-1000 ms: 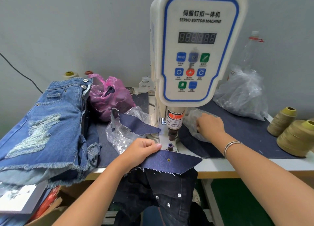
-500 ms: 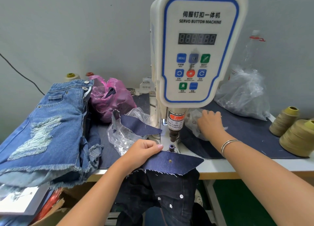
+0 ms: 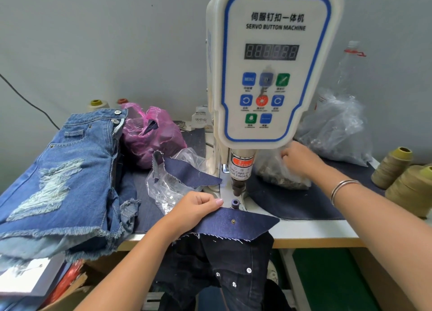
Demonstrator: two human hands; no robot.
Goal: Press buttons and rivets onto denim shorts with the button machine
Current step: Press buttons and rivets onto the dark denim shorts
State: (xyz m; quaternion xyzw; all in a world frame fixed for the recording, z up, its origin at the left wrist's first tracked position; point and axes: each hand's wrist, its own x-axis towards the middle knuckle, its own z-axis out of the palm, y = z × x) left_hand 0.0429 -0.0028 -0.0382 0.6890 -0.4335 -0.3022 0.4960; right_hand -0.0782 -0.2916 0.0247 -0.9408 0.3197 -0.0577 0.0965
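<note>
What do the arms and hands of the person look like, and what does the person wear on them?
Both forearms are bare, with no sleeves in view and no gloves. The right hand has a thin silver metal bangle around its wrist, which seems to be made of two or three slim rings together. The left hand has no ring, watch or bracelet visible, and the thumbnail looks plain and short.

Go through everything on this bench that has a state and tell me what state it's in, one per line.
Display: showing no count.
Punch: raised, apart from the die below.
Die: bare, no cloth over it.
Dark denim flap: flat at the table's edge, one rivet set.
Left hand: pinching the flap's edge.
Right hand: reaching into the clear bag.
Clear bag: open.
Pink bag: open, crumpled.
Light denim shorts: stacked, buttons on.
</note>
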